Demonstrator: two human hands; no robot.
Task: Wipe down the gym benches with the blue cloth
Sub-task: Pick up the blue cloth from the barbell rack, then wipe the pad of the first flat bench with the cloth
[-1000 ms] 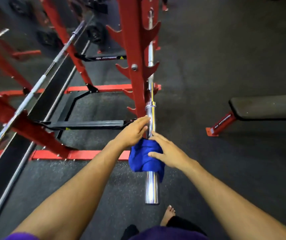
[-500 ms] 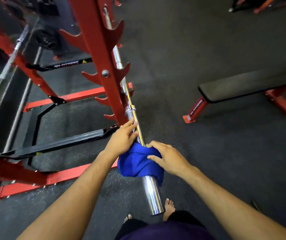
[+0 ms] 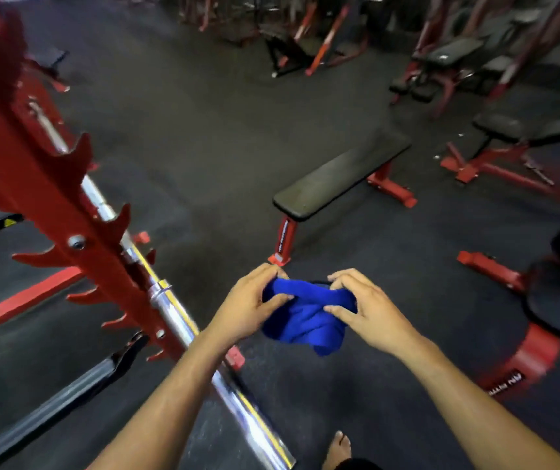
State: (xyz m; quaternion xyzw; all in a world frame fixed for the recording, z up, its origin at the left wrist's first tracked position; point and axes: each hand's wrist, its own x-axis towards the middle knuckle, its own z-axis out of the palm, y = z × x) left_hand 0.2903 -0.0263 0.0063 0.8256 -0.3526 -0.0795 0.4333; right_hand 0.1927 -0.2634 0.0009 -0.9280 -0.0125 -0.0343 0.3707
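Your left hand (image 3: 249, 308) and right hand (image 3: 366, 308) both pinch the bunched blue cloth (image 3: 300, 315) in the air, well before the flat bench (image 3: 341, 173); a loose fold could slip down, or your bare foot (image 3: 338, 449) hit the steel bar (image 3: 183, 325)

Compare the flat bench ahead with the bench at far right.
The flat bench has one long level pad; the right bench has an angled, split pad. The flat bench stands nearer the cloth; the right bench sits further back, cut off by the frame edge. Both have black pads on red frames.
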